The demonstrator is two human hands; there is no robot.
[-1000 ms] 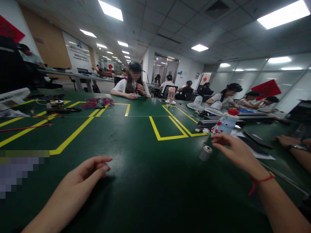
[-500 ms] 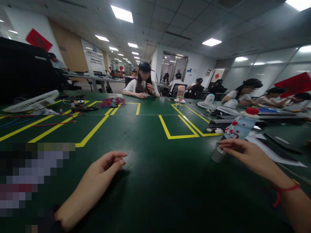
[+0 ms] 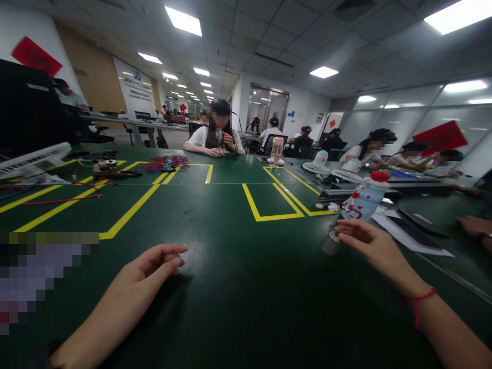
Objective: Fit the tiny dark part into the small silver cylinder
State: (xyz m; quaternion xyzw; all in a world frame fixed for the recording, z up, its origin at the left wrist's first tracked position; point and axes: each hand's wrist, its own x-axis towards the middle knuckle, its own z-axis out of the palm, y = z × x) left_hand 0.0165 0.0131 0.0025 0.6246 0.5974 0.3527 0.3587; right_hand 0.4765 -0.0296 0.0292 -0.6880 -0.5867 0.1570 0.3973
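Well inside the counter's (image 3: 238, 277) far edge, a can (image 3: 329, 246) sits beside the right hand (image 3: 378, 251). Digits apart, contact unclear.

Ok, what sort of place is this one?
Probably an office used as a workshop: a green table marked with yellow tape, tangled wires, and people seated around.

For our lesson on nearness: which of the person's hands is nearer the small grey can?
Right. The right hand is at the upper right edge of the small grey can; contact is unclear. The left hand is well to the can's left, apart from it.
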